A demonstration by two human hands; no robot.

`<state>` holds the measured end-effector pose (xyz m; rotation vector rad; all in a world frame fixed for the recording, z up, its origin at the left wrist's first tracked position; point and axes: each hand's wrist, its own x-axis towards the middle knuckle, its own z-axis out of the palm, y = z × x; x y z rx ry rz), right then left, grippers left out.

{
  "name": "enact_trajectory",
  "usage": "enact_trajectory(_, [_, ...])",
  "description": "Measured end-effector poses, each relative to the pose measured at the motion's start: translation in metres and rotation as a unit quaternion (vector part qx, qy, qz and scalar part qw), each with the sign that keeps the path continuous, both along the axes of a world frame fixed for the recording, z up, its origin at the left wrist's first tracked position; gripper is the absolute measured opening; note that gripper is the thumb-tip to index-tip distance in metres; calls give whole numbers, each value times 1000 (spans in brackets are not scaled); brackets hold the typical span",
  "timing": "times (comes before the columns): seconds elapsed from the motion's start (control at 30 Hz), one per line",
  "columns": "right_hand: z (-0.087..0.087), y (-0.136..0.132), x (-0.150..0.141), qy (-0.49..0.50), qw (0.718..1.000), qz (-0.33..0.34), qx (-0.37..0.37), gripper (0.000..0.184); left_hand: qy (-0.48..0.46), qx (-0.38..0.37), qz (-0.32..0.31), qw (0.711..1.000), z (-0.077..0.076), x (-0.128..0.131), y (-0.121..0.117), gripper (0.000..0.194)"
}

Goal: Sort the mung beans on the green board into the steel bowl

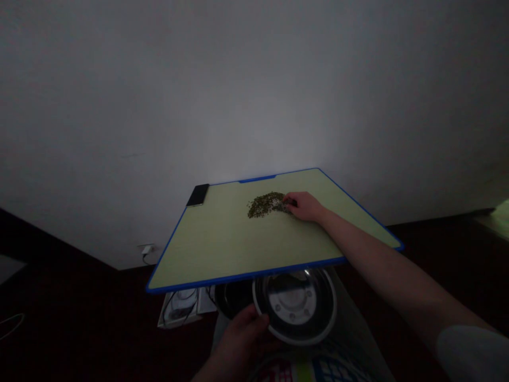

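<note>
A loose pile of small greenish-brown grains, perhaps beans or seeds, lies spread over a pale yellow board with a blue rim. My right hand rests at the pile's right edge, its fingers curled together among the grains. What they pinch, if anything, is too small and dark to make out. Below the board's near edge, my left hand grips the left rim of a shiny metal bowl, thumb over the edge. The bowl tilts above my lap, and the board hides part of its far side.
A black phone-like slab lies at the board's far left corner. The wall stands right behind the board. Under the near edge are a second, dark bowl and a white box with cables. A plug sits in the wall.
</note>
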<state>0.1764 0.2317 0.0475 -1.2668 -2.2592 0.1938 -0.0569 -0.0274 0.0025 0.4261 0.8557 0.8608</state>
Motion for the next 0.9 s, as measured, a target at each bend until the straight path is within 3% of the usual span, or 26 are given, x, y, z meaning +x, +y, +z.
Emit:
enact_trajectory(0.2, [0, 0, -2, -6, 1000, 8, 7, 26, -6, -2, -2, 1000, 4, 0, 0, 25])
enact_trajectory(0.53, [-2, 0, -6, -14, 1000, 5, 20, 25, 5, 2, 0, 1000, -6, 0, 0, 30])
enact_trajectory(0.9, [-4, 5, -9, -44, 998, -2, 38, 28, 22, -1, -2, 1000, -7, -3, 1, 32])
